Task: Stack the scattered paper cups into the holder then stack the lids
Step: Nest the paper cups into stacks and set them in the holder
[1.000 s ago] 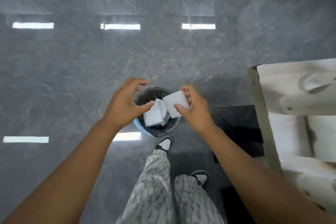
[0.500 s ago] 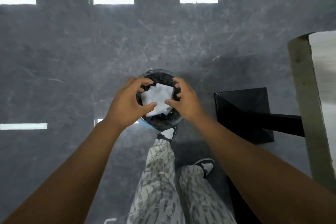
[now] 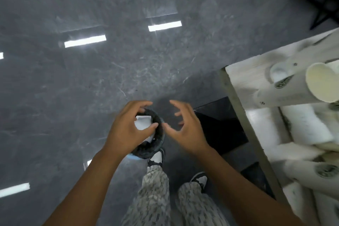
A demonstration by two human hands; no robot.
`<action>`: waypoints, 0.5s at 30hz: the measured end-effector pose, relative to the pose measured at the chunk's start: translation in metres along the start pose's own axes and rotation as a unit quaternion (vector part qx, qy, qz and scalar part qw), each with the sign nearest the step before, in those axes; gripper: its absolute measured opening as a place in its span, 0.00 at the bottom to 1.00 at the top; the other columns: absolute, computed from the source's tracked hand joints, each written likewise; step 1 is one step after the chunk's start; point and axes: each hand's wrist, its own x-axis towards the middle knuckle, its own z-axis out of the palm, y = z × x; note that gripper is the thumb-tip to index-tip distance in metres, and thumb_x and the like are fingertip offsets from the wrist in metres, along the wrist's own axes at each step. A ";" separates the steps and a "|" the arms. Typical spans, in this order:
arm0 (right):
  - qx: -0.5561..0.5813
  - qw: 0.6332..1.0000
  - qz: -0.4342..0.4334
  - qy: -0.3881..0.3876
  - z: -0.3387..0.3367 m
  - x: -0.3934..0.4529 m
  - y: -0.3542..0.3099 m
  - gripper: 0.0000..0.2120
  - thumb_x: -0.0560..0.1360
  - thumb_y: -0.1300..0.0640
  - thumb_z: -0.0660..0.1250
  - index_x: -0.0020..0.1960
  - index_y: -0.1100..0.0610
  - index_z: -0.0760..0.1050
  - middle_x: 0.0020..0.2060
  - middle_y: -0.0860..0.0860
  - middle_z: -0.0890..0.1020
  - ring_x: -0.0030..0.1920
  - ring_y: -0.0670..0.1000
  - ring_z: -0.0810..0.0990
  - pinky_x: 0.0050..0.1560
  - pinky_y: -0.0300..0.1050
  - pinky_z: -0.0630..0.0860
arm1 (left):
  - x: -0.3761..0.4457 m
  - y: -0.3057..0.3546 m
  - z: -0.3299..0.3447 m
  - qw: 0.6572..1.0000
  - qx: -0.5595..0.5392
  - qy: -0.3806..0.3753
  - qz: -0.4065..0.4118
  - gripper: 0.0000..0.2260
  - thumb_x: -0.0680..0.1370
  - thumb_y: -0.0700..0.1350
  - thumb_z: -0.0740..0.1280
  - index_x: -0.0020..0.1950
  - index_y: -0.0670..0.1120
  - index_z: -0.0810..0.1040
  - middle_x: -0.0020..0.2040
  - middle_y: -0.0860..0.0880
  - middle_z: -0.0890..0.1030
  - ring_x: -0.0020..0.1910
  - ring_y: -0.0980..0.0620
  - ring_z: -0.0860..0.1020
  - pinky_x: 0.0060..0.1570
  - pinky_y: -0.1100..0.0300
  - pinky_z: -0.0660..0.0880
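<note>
A dark grey, marble-veined floor (image 3: 110,82) fills most of the view, glossy enough to mirror bright strips of ceiling light. On it stands a small round bin (image 3: 156,139) with a black liner, the landmark here. White paper (image 3: 143,124) lies inside it. The left hand (image 3: 126,130) hovers over the bin, its fingers curled with the paper showing between thumb and forefinger; whether they touch it I cannot tell. The right hand (image 3: 185,130), just right of the bin, has its fingers spread wide and loosely bent, holding nothing, and is blurred. Well right of the bin, a pale desk (image 3: 244,71) carries paper cups (image 3: 322,82) lying on their sides, cut off by the frame edge and overexposed. Between bin and desk sits a black shape (image 3: 220,128), hard to identify. Below the bin, patterned trousers (image 3: 156,189) and shoes.
</note>
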 end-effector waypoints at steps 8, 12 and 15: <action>0.016 0.980 -0.007 0.197 -0.105 -0.039 -0.026 0.32 0.72 0.54 0.79 0.72 0.44 0.70 0.62 0.42 0.74 0.56 0.45 0.78 0.49 0.33 0.75 | 0.047 0.116 0.036 0.991 -0.033 -0.058 0.117 0.27 0.71 0.43 0.81 0.65 0.59 0.76 0.60 0.59 0.78 0.61 0.58 0.78 0.55 0.71 0.73; 0.012 0.963 -0.009 0.270 -0.148 -0.064 -0.033 0.32 0.71 0.55 0.79 0.72 0.48 0.72 0.61 0.40 0.74 0.55 0.46 0.79 0.48 0.36 0.78 | 0.066 0.175 0.058 0.978 -0.020 -0.100 0.184 0.27 0.71 0.44 0.81 0.65 0.60 0.76 0.60 0.60 0.78 0.61 0.54 0.79 0.56 0.65 0.75; 0.006 0.943 -0.016 0.333 -0.180 -0.088 -0.039 0.31 0.70 0.56 0.79 0.70 0.48 0.72 0.61 0.41 0.75 0.54 0.45 0.79 0.47 0.31 0.75 | 0.069 0.220 0.072 0.963 -0.016 -0.131 0.235 0.27 0.70 0.45 0.81 0.66 0.59 0.76 0.60 0.58 0.79 0.60 0.51 0.79 0.56 0.57 0.77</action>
